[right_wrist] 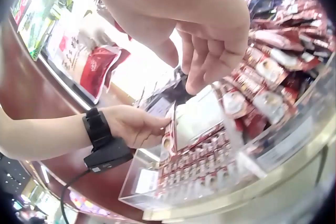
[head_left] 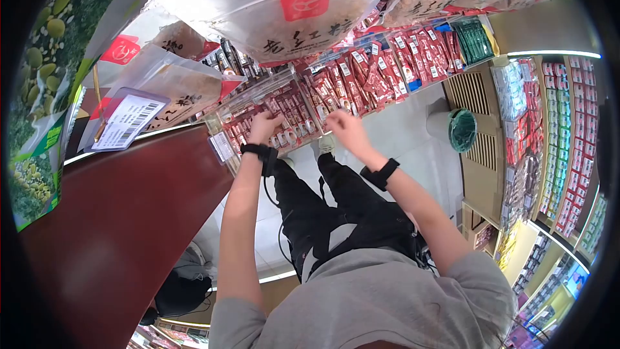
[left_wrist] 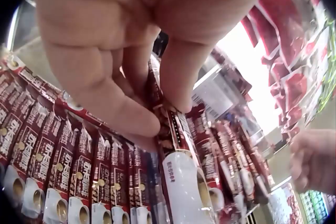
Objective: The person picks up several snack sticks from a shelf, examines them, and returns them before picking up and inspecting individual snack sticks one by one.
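My left hand (head_left: 263, 128) pinches a slim red and white stick sachet (left_wrist: 181, 176) between thumb and fingers. In the left wrist view the sachet stands nearly upright, with its white end printed with a cup pointing down. Below it, similar sachets (left_wrist: 58, 182) stand in neat rows inside a clear plastic bin (right_wrist: 143, 200). Over the neighbouring compartment, my right hand (head_left: 349, 134) hangs with loosely curled fingers and holds nothing. In the right wrist view that hand (right_wrist: 184, 29) is above the looser pile of red sachets (right_wrist: 262, 85).
Large clear bags (head_left: 297, 16) with red labels hang low over the bins. A dark red counter (head_left: 129, 220) lies at the left. To the right stand a green-lined waste bin (head_left: 462, 130) and shelves of packets (head_left: 558, 142). A price card (head_left: 129, 119) hangs at the left.
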Motion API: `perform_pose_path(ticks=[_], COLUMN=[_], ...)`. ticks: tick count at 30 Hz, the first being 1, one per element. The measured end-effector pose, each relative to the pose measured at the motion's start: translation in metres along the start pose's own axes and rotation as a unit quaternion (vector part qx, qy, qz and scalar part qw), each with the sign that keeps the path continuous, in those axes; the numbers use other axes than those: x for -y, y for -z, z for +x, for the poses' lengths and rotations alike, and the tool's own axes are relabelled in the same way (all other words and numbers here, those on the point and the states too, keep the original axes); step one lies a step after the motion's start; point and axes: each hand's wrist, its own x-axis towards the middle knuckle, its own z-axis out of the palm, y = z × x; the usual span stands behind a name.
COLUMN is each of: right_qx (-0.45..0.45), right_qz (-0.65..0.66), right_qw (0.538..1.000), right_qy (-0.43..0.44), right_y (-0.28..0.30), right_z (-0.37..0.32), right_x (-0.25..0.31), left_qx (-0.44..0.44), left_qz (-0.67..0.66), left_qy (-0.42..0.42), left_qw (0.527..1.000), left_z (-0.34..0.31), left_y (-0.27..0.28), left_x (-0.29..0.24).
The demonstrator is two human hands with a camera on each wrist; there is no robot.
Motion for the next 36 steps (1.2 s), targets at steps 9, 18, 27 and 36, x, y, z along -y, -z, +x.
perform_pose_path(ticks=[9, 18, 27, 36], right_qx=[-0.201, -0.226, -0.143, -0.129], right_qz=[-0.180, -0.278, -0.309, -0.374], right_qw=[0.963, 0.934, 0.934, 0.906], right_qy=[0.013, -0.010, -0.111, -0.150], right_y=[0.077, 0.102, 0.099, 0.085], right_z=[0.046, 0.086, 0.102, 0.116], right_x=[-0.027, -0.041, -0.028, -0.037], left_qx=[-0.034, -0.116, -0.154, -0.127], left_qz=[0.336, 0.342, 0.373, 0.336], left_qy=[0.033, -0.028, -0.060, -0.038], left_qw=[0.941, 0.932, 0.913, 0.933], left_z=[0.061, 0.084, 0.078, 0.063], left_y=[-0.025, -0.039, -0.043, -0.034], left_x=[0.025, 0.055, 0.052, 0.048])
